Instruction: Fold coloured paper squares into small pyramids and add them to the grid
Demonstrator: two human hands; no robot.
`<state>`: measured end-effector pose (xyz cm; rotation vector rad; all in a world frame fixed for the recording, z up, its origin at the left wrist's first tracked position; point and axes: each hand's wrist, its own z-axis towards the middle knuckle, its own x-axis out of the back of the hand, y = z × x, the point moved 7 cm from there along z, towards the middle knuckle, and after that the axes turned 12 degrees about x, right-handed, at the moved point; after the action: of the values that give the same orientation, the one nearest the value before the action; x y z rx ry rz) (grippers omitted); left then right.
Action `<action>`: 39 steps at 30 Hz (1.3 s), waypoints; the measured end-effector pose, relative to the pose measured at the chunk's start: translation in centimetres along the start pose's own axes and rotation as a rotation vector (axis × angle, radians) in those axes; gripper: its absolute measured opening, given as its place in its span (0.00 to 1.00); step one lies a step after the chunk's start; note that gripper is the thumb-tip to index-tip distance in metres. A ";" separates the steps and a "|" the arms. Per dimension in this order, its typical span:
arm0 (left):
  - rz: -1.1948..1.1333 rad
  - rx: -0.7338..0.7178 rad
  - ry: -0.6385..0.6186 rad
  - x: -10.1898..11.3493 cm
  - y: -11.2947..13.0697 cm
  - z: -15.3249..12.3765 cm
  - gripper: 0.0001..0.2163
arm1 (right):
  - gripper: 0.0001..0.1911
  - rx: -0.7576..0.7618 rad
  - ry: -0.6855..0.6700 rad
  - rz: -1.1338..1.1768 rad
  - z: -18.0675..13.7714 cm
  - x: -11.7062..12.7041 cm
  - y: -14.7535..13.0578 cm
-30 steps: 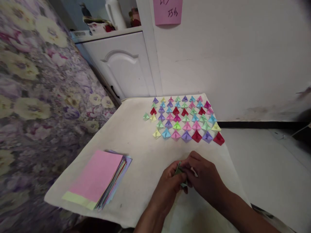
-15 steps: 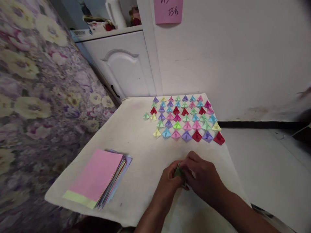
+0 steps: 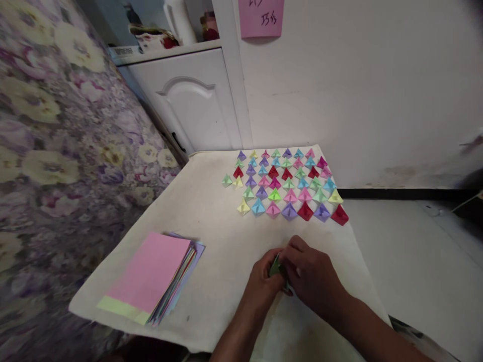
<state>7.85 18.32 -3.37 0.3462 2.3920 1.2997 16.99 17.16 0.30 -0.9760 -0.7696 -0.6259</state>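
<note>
My left hand (image 3: 262, 284) and my right hand (image 3: 313, 276) meet near the front of the cream-covered table (image 3: 211, 221), fingers pinched together on a small green folded paper piece (image 3: 275, 267). Only a sliver of the paper shows between the fingers. Beyond the hands, several small folded paper shapes (image 3: 287, 183) in many colours lie in rows at the far right of the table. A stack of coloured paper sheets (image 3: 151, 276) with a pink sheet on top lies to the left of my hands.
A flowered bedspread (image 3: 56, 151) runs along the left side. A white cabinet (image 3: 188, 105) and a white wall with a pink note (image 3: 261, 17) stand behind the table. The pale floor (image 3: 422, 261) lies to the right.
Both hands have shifted slightly away from me while working the green paper; the grip stays the same. Nothing else moved.
</note>
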 end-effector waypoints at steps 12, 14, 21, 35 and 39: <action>-0.022 0.047 -0.030 0.4 -0.2 0.1 0.25 | 0.10 0.049 -0.056 0.009 0.0 -0.1 -0.3; -0.015 0.049 -0.025 0.4 -0.2 0.2 0.25 | 0.10 0.050 -0.057 -0.018 0.1 0.0 -0.3; -0.006 0.016 -0.035 0.4 -0.2 0.2 0.24 | 0.10 0.080 -0.092 -0.043 0.1 -0.2 -0.6; -0.008 -0.075 -0.017 0.5 0.6 0.0 0.24 | 0.09 -0.045 0.099 0.279 0.1 -0.4 0.9; 0.007 -0.062 0.016 0.8 0.3 0.1 0.25 | 0.10 -0.066 0.144 0.291 0.0 -0.5 1.1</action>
<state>7.13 18.86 -3.31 0.3272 2.3596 1.3811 17.58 17.68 -0.66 -1.0676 -0.4702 -0.4642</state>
